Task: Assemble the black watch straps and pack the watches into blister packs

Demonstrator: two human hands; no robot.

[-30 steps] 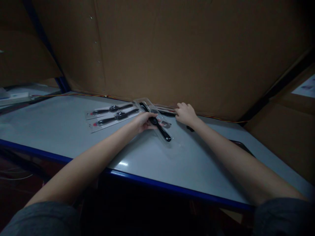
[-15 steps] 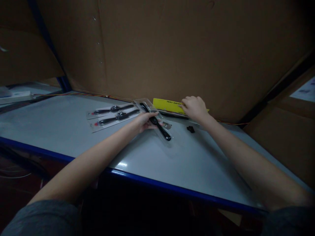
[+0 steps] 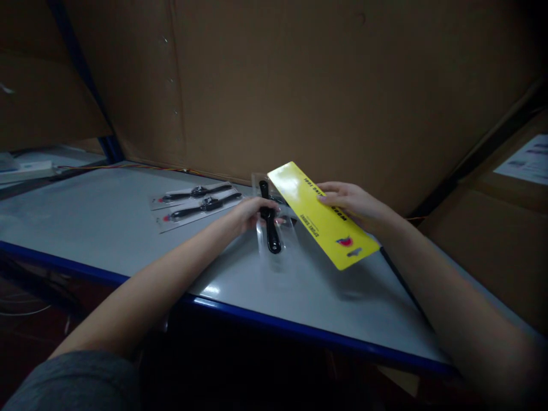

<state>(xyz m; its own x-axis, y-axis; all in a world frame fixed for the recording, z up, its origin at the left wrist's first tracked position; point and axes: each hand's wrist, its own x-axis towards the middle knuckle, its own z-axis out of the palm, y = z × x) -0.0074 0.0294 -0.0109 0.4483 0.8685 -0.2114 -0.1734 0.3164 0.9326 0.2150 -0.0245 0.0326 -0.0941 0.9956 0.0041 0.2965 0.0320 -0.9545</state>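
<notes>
At the far left, a white power strip [image 3: 25, 170] sits on a lower shelf, and thin orange and dark wires [image 3: 128, 166] run along the back of the grey table [image 3: 98, 228], which has a blue front edge [image 3: 85, 271]. Two more blister packs [image 3: 197, 206] lie flat on the table, side by side and angled, each with a black tool inside. Just right of them, the left hand [image 3: 252, 214] is curled closely around a clear blister pack [image 3: 274, 240], its fingers wrapped behind the plastic. The pack's long axis runs from near to far, with a black-handled tool [image 3: 269, 217] inside; whether the pack touches the table is hard to tell. Immediately to the right, the right hand [image 3: 351, 201] is partly open and pinches a yellow card [image 3: 317, 211] by its right edge. The card slants from far left to near right, its far end just beside the pack and closer to the right hand. Beyond them, a cardboard wall [image 3: 299, 85] rises behind the table, and a printed sheet [image 3: 524, 160] shows at far right.
</notes>
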